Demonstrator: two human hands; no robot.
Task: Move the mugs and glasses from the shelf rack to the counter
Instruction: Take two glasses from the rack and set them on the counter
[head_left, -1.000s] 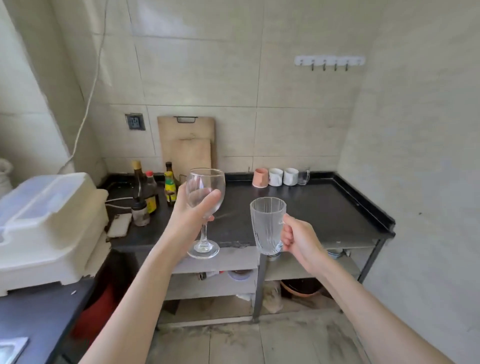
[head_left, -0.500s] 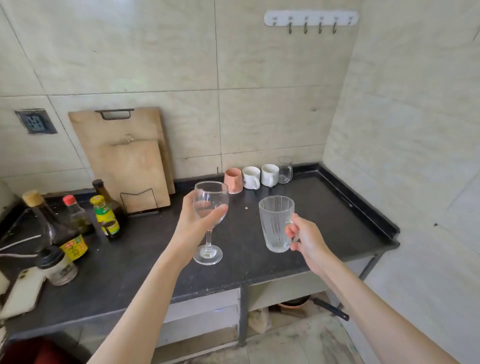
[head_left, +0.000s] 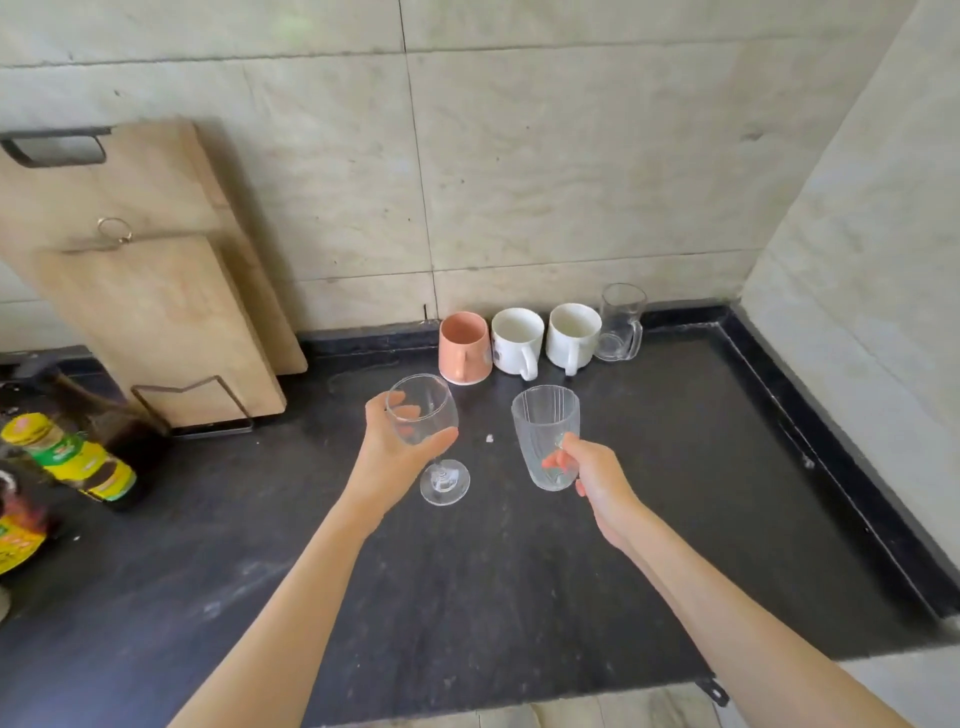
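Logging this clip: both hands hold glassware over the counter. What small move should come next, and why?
Probably lower both to the black counter in front of the mug row. The left hand grips the clear stemmed wine glass, the right hand the ribbed clear glass mug, both seemingly just above bare surface.

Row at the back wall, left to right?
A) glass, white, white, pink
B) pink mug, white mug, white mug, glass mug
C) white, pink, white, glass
B: the pink mug is leftmost, then two white mugs, with the glass mug rightmost.
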